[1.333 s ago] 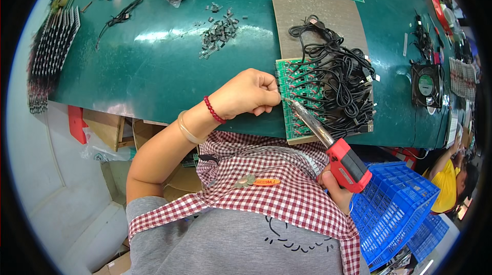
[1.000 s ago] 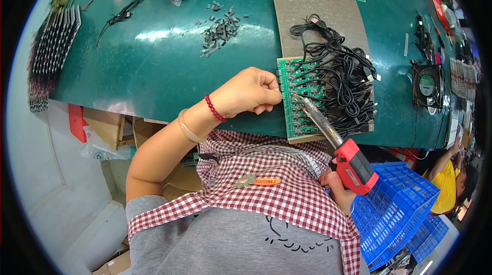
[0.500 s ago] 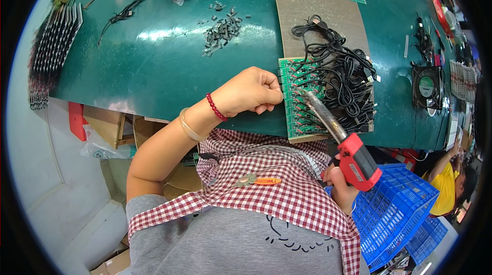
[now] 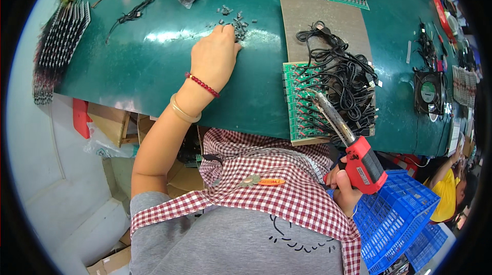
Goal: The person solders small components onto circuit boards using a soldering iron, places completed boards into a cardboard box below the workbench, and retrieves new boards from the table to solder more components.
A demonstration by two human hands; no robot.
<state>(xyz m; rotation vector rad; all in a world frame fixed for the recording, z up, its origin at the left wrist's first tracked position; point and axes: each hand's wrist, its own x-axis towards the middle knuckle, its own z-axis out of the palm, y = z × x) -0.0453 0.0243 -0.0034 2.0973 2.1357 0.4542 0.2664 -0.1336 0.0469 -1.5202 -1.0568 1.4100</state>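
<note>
Green circuit board (image 4: 302,103) at bench edge under black cables (image 4: 341,78). Left hand (image 4: 214,57) fingers curled, pinching into small component pile (image 4: 237,20) (grip hidden). Right hand (image 4: 342,185) fist-closed around red soldering gun (image 4: 359,165), tip parked over board, ready.

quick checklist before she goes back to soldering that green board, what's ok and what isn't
1. Left hand on the pile of small grey components: ok, its fingers reach the pile.
2. A component actually pinched: cannot tell, the fingertips are hidden.
3. Right hand gripping the red soldering gun: ok.
4. Gun tip over the green circuit board: ok, though whether it touches the board is unclear.
5. Board free of clutter: not ok, the tangle of black cables lies over its right part.
6. Board held steady: not ok, neither hand is on it.
</note>
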